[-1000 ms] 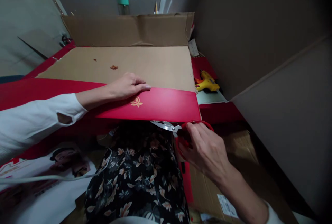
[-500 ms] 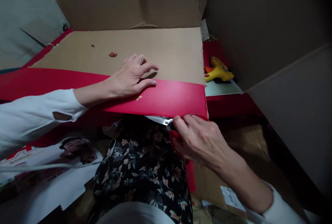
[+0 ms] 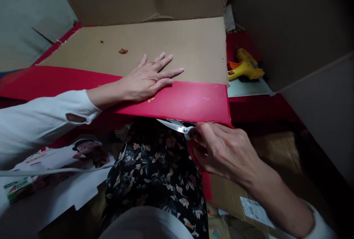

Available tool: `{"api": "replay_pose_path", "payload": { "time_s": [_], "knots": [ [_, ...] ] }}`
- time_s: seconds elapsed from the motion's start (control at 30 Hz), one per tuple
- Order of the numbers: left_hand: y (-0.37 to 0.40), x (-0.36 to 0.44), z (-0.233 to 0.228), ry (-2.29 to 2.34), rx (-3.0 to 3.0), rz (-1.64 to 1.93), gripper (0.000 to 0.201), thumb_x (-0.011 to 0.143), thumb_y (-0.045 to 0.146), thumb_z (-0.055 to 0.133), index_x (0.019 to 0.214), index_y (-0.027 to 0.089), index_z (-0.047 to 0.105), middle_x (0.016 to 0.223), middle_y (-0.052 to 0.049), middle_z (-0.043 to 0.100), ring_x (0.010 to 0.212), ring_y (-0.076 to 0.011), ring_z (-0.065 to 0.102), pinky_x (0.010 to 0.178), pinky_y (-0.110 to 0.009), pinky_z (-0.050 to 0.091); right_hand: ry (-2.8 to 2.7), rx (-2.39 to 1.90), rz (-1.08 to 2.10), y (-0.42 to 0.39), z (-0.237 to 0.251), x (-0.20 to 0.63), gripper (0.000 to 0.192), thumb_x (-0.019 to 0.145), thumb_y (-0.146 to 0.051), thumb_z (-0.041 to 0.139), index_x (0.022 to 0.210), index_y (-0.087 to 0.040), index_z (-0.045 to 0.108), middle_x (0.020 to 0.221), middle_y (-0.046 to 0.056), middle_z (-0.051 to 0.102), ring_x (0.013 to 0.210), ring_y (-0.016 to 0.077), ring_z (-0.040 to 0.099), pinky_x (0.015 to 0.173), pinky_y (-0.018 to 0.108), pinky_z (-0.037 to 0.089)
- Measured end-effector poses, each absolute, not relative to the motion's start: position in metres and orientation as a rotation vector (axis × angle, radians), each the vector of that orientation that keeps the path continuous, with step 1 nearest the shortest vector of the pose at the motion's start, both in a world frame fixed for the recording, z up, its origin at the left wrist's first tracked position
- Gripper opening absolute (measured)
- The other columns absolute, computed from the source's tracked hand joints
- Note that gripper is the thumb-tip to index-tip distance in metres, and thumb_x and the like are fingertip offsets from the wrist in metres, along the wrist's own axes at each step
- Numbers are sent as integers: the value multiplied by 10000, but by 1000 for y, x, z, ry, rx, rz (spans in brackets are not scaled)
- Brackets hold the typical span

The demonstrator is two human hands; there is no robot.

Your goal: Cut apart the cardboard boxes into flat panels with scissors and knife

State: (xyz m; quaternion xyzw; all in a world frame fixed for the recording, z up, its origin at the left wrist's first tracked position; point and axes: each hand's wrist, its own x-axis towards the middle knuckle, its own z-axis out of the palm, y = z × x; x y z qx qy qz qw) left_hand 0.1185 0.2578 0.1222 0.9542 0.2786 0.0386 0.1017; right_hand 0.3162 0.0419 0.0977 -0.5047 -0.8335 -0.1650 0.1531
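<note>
Dim walls enclose your corner, a pale one (image 3: pixel 24 21) on the left and a grey-brown one (image 3: pixel 290 14) on the right. Between them, in front of you, lies a broad cardboard piece (image 3: pixel 199 47), its brown face up, its far side raised, with a red strip (image 3: pixel 204 99) along its near side. Below the strip, your lap shows dark floral cloth (image 3: pixel 155 172); white printed packaging (image 3: pixel 94 178) lies to the left. Your left hand (image 3: pixel 148 80) is open and palm down, fingers spread over the brown face, thumb on the strip. Your right hand (image 3: pixel 226 148) is closed around the red handles of the scissors (image 3: pixel 185 130); their blades point left just at the strip's near edge, and you cannot tell whether they bite into it. Beyond the cardboard's right edge rests a yellow glue gun (image 3: pixel 247 67). Smallest are two reddish-brown spots on the brown face, the larger (image 3: pixel 123 51) nearer your left hand.
</note>
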Motion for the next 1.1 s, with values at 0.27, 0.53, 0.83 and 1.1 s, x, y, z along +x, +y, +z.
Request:
{"api": "replay_pose_path", "payload": {
  "time_s": [0.27,0.53,0.83,1.1],
  "knots": [
    [257,117,123,851,2823,60,534,1053,549,210,1570,441,294,1723,23,71,1581,-309,8,1213,-644,-42,-2340,-1468,-515,43,95,296,139,807,-145,618,831,-215,499,662,-22,545,562,161,538,501,327,260],
    [259,118,121,862,2799,79,522,1051,556,235,1559,460,304,1721,29,78,1581,-310,7,1197,-671,-52,-2340,-1481,-492,32,90,305,75,851,-161,541,803,-207,507,649,-9,550,559,160,535,522,314,298],
    [256,117,123,860,2781,99,494,1060,530,251,1546,471,322,1716,13,111,1586,-275,28,1187,-701,-35,-2307,-1556,-491,31,85,279,71,858,-160,568,834,-209,523,689,5,584,604,179,575,515,330,260],
    [257,118,123,865,2772,110,494,1063,517,265,1546,443,339,1712,-4,134,1586,-280,39,1177,-724,-30,-2240,-1536,-524,21,78,289,103,889,-193,539,787,-199,534,657,7,582,579,162,566,533,317,299]
  ]
}}
